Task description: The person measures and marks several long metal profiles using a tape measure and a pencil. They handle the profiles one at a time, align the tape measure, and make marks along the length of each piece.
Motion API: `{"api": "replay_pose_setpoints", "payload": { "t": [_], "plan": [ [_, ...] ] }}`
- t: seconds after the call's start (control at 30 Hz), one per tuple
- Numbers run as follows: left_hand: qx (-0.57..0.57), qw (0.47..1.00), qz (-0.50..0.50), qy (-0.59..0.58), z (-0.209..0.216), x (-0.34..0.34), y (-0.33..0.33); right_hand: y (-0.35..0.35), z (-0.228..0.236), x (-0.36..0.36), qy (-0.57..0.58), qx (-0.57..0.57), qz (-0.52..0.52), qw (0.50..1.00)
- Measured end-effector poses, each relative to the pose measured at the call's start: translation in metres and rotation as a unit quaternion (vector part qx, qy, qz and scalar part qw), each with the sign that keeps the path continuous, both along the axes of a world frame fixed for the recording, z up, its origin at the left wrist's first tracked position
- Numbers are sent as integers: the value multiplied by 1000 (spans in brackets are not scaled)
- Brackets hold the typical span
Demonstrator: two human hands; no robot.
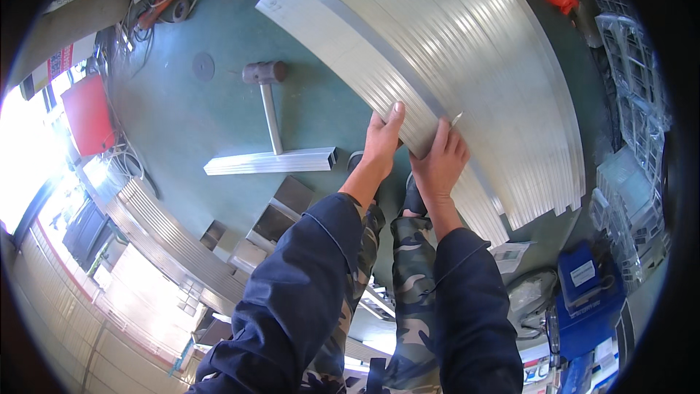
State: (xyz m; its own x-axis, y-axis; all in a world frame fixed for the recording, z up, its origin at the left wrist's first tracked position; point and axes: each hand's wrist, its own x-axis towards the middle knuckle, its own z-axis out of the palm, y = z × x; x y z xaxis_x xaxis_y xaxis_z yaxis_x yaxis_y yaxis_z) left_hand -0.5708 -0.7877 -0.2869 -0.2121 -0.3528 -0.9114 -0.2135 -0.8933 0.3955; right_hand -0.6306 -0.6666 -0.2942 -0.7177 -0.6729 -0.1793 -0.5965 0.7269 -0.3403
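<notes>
A long ribbed aluminium profile runs slantwise in front of me, beside a wide set of similar ribbed aluminium profiles. My left hand is closed round its left edge, with the thumb on top and the other fingers hidden beneath. Close by, my right hand presses curled fingers onto the same profile near the gap to the wide set. A small pale pointed bit sticks out by the right fingertips; its kind is too small to make out.
A mallet stands on the green floor left of the profiles, its handle end at a short aluminium channel. Cut metal box pieces lie near my left forearm. Blue cases and wire racks line the right side.
</notes>
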Motion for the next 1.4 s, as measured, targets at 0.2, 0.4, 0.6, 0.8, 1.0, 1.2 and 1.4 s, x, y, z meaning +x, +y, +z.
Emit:
{"api": "replay_pose_setpoints", "payload": {
  "t": [0.2, 0.4, 0.6, 0.8, 1.0, 1.2, 1.4],
  "plan": [
    [-6, 999, -42, -24, -3, -7, -9, -6, 0, -6, -15, 2, -33, 999],
    [-4, 998, -52, -24, -10, -4, -19, -11, -4, -3, -17, -33, -19, 999],
    [24, 998, -17, 47, -24, -2, -19, -15, 11, -2, 11, -57, -53, 997],
    [38, 998, 15, 47, -34, -15, -16, -10, 49, 4, -72, -125, -103, 984],
    [83, 973, 119, 181, -35, -27, -13, 35, 78, 8, -166, -127, -186, 960],
    [44, 991, 66, 105, -52, -26, -15, 46, 88, 6, -260, -86, -254, 928],
    [77, 996, 31, 33, -41, -19, -10, 55, 126, -2, -298, -76, -235, 922]
  ]
}}
